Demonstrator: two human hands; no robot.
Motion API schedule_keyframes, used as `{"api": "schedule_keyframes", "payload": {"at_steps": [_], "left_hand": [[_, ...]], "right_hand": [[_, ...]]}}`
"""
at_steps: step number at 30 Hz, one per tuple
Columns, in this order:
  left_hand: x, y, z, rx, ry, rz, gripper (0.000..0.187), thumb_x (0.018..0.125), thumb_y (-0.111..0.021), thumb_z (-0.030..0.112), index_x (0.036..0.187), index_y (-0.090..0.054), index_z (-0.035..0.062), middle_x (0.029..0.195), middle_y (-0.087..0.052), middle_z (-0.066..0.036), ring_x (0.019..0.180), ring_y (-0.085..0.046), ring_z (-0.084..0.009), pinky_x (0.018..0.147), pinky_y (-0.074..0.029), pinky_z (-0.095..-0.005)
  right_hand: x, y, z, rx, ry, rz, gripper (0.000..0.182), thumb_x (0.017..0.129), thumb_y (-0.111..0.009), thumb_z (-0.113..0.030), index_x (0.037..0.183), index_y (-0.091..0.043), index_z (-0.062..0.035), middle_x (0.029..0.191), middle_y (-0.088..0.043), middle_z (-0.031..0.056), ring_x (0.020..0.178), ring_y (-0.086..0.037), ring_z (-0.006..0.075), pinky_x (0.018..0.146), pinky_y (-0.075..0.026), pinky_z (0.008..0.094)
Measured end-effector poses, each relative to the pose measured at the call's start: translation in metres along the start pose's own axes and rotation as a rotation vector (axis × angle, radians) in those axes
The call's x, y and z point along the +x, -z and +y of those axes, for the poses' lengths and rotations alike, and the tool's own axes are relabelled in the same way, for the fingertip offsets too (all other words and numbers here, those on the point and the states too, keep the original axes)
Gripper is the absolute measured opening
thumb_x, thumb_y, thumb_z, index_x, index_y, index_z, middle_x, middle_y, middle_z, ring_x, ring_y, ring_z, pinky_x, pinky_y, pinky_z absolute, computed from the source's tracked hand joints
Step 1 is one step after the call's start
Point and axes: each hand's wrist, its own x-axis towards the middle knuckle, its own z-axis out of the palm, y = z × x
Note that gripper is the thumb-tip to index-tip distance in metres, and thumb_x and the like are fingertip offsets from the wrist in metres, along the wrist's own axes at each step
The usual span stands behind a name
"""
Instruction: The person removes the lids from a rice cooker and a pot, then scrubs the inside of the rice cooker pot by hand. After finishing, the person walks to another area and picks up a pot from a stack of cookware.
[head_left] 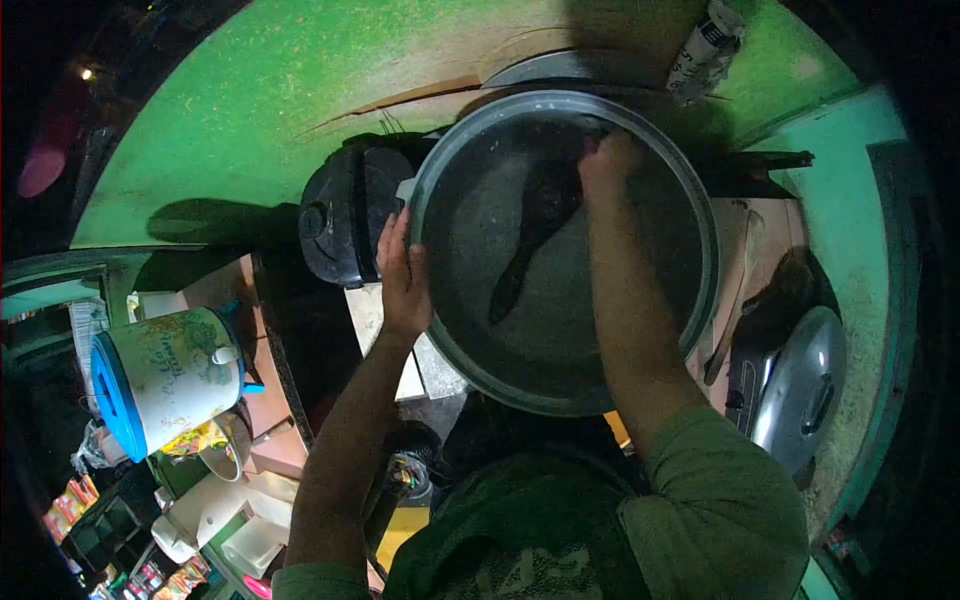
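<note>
The large round metal basin [560, 320] sits in front of the person, the left hand [402, 285] spread with straight fingers against its left rim, while the right hand [612, 165] reaches inside its far right part, too dim to tell whether it grips anything. Because the left hand seems to brace rather than grasp, a hard push from the right could swivel or tip the basin, nudging the black lidded pot [335, 222] on its left or the metal lid [800, 390] to its right.
</note>
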Motion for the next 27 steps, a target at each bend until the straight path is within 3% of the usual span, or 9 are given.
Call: {"api": "schedule_keyframes", "payload": {"at_steps": [1,4,6,8,12,20,23,24,27], "left_hand": [[0.000,0.000,0.003,0.015,-0.010,0.002,0.052,0.105,-0.029,0.033,0.147,-0.030,0.0023,0.148,-0.028,-0.026,0.141,-0.023,-0.0392,0.115,-0.018,-0.0485],[-0.001,0.000,0.000,0.044,-0.009,-0.012,0.052,0.105,-0.029,0.033,0.146,-0.031,0.0014,0.148,-0.029,-0.026,0.140,-0.024,-0.0390,0.114,-0.018,-0.0482],[-0.002,-0.001,0.000,0.052,0.009,-0.026,0.052,0.105,-0.029,0.033,0.146,-0.031,0.0011,0.148,-0.029,-0.025,0.140,-0.024,-0.0389,0.114,-0.019,-0.0480],[0.000,0.000,0.004,0.056,0.031,-0.007,0.052,0.105,-0.029,0.033,0.146,-0.031,0.0012,0.148,-0.029,-0.025,0.140,-0.025,-0.0389,0.114,-0.019,-0.0477],[-0.003,-0.002,-0.004,0.019,-0.031,0.003,0.049,0.105,-0.030,0.029,0.147,-0.030,0.0019,0.148,-0.028,-0.026,0.140,-0.024,-0.0384,0.115,-0.018,-0.0473],[-0.001,-0.001,0.002,0.061,0.019,-0.004,0.048,0.106,-0.029,0.028,0.147,-0.030,0.0033,0.148,-0.026,-0.027,0.140,-0.024,-0.0387,0.115,-0.018,-0.0476],[-0.001,0.000,0.002,0.046,0.029,-0.011,0.048,0.106,-0.029,0.028,0.146,-0.031,0.0031,0.148,-0.028,-0.027,0.140,-0.024,-0.0387,0.115,-0.018,-0.0476],[0.000,0.000,0.002,0.029,0.014,-0.013,0.048,0.106,-0.030,0.028,0.146,-0.031,0.0029,0.148,-0.028,-0.026,0.140,-0.024,-0.0387,0.115,-0.018,-0.0476],[0.000,-0.001,0.000,0.023,0.005,-0.006,0.047,0.105,-0.031,0.027,0.146,-0.032,0.0022,0.147,-0.030,-0.026,0.140,-0.026,-0.0390,0.114,-0.020,-0.0469]], "right_hand": [[-0.011,-0.005,-0.033,0.819,-0.278,0.197,0.028,0.094,-0.053,-0.023,0.115,-0.058,-0.0038,0.109,-0.060,0.0157,0.097,-0.061,0.0280,0.082,-0.053,0.0390],[-0.004,-0.043,-0.007,0.147,-0.274,0.275,0.027,0.090,-0.055,-0.017,0.112,-0.060,-0.0027,0.107,-0.064,0.0185,0.098,-0.064,0.0318,0.080,-0.052,0.0426],[-0.045,-0.089,-0.048,-0.186,-0.280,-0.007,0.022,0.087,-0.057,-0.015,0.103,-0.063,-0.0005,0.100,-0.066,0.0180,0.093,-0.066,0.0342,0.077,-0.052,0.0432],[-0.078,-0.124,-0.032,-0.224,-0.245,-0.054,0.038,0.089,-0.054,-0.017,0.121,-0.050,0.0031,0.108,-0.063,0.0268,0.101,-0.064,0.0369,0.088,-0.050,0.0463],[-0.051,-0.084,-0.022,-0.076,-0.237,-0.149,0.030,0.089,-0.057,-0.017,0.111,-0.056,0.0020,0.105,-0.063,0.0231,0.096,-0.064,0.0325,0.083,-0.051,0.0425],[-0.006,-0.004,0.008,0.641,-0.445,0.789,0.031,0.094,-0.051,-0.016,0.120,-0.059,-0.0013,0.129,-0.054,0.0219,0.122,-0.053,0.0321,0.095,-0.050,0.0405],[-0.029,-0.040,-0.036,0.144,-0.733,0.185,0.036,0.092,-0.048,-0.020,0.116,-0.060,0.0032,0.116,-0.062,0.0232,0.101,-0.064,0.0361,0.086,-0.052,0.0425],[-0.042,-0.053,-0.040,-0.225,-0.631,0.007,0.036,0.090,-0.048,-0.020,0.113,-0.061,0.0048,0.108,-0.065,0.0234,0.090,-0.067,0.0365,0.081,-0.052,0.0435],[-0.084,-0.118,0.005,-0.063,-0.311,-0.219,0.043,0.091,-0.050,-0.015,0.130,-0.048,0.0018,0.121,-0.058,0.0192,0.099,-0.062,0.0298,0.088,-0.049,0.0418]]}}
